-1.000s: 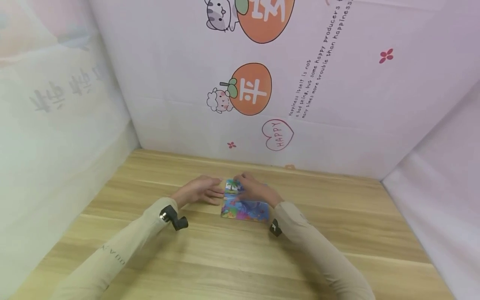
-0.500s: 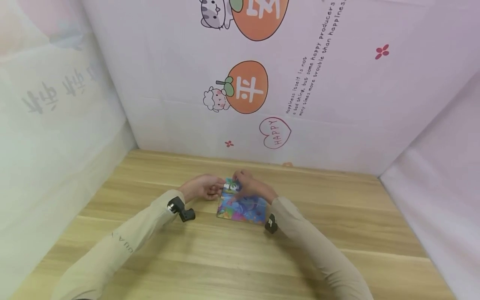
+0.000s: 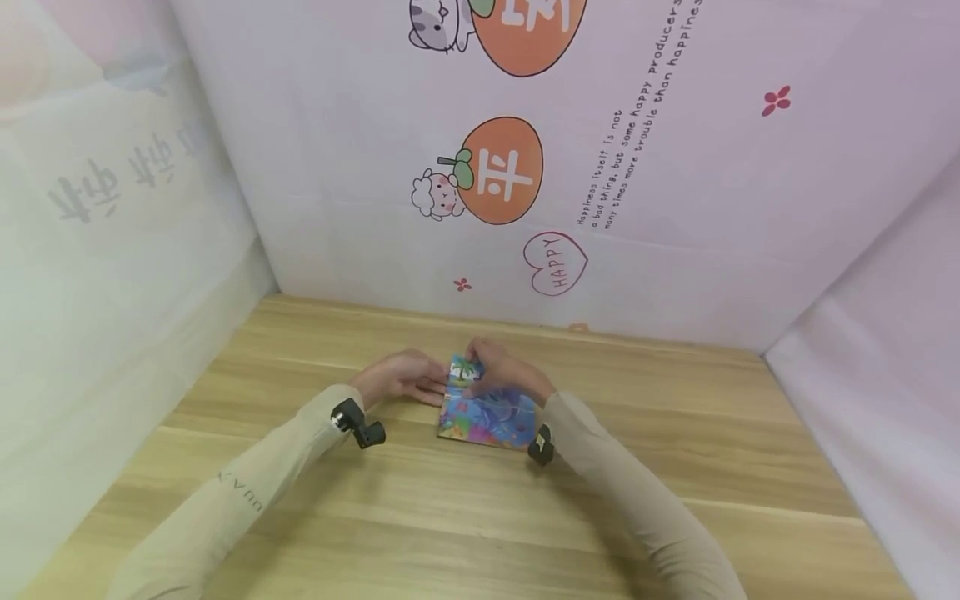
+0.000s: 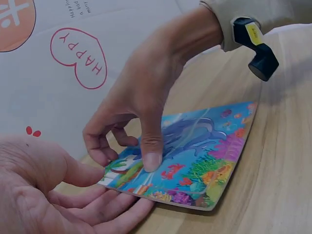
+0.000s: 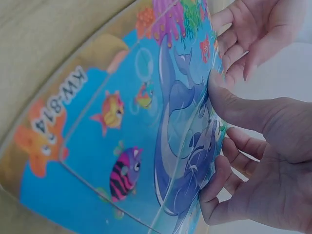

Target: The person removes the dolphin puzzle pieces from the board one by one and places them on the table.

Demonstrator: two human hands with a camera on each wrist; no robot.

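A thin, square picture puzzle board (image 3: 480, 423) lies near the middle of the table, printed with dolphins, fish and coral, and "KW-814" shows on it in the right wrist view. My right hand (image 3: 506, 373) reaches over it from the right. Its thumb (image 4: 152, 161) presses on the printed face while the curled fingers grip at the far edge. At the left edge is my left hand (image 3: 401, 377), its fingers extended along the border and the thumb tip right at the corner in the left wrist view. The right hand covers part of the picture.
The wood-grain table (image 3: 420, 517) meets a white printed cloth (image 3: 360, 208) just behind the board. Cloth walls also stand at the left and right. Black wrist cameras (image 3: 358, 423) are strapped over both beige sleeves.
The left fingers draw in, then straighten again at the board's left edge. The right hand shifts slightly left and stays on the board. The head view sways a little.
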